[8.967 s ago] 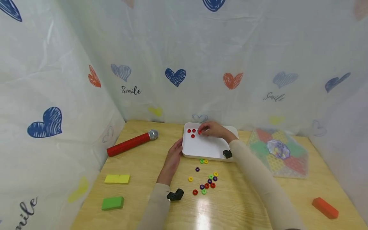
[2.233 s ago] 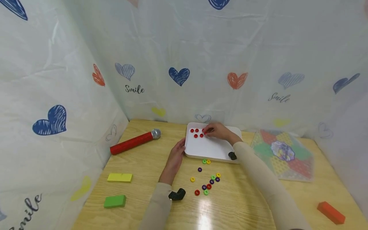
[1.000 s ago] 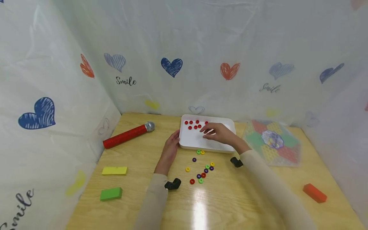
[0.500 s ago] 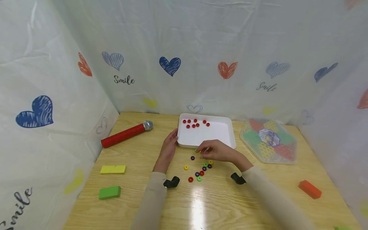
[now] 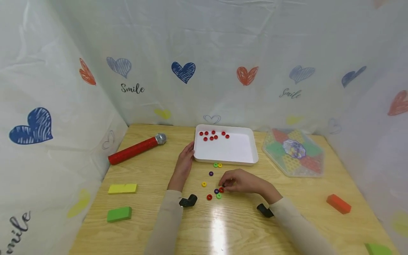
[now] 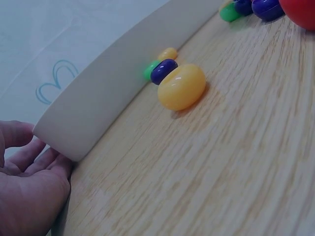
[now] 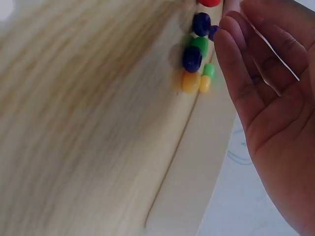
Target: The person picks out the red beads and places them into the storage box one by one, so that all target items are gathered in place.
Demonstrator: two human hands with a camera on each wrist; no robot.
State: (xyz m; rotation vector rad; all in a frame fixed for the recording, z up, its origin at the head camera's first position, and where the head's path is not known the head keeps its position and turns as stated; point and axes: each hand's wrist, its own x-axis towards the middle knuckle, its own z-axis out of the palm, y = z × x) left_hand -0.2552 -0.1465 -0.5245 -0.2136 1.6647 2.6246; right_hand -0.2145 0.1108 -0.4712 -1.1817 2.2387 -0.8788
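A white tray point(image 5: 242, 147) lies at the back of the table with several red ring beads point(image 5: 213, 132) grouped at its far left. My left hand point(image 5: 183, 163) grips the tray's left side, the thumb at the rim in the left wrist view. Over the loose beads in front of the tray is my right hand point(image 5: 242, 181), its fingers loosely bent. Nearest its fingertips are a red bead point(image 5: 221, 190) and a dark purple bead partly hidden by them. Another red bead point(image 5: 209, 197), a green bead point(image 5: 218, 196) and a yellow bead point(image 5: 204, 184) lie to the left.
A red toy microphone point(image 5: 134, 150) lies at the left, with a yellow block point(image 5: 122, 188) and a green block point(image 5: 119, 214) nearer. On the right are a clear hexagonal bead case point(image 5: 293, 153), a red block point(image 5: 339, 204) and another green block point(image 5: 378, 249).
The right hand set another red bead in the tray, let go, and came back toward me over the loose beads. The left hand has stayed at the tray's side. The head view has shifted.
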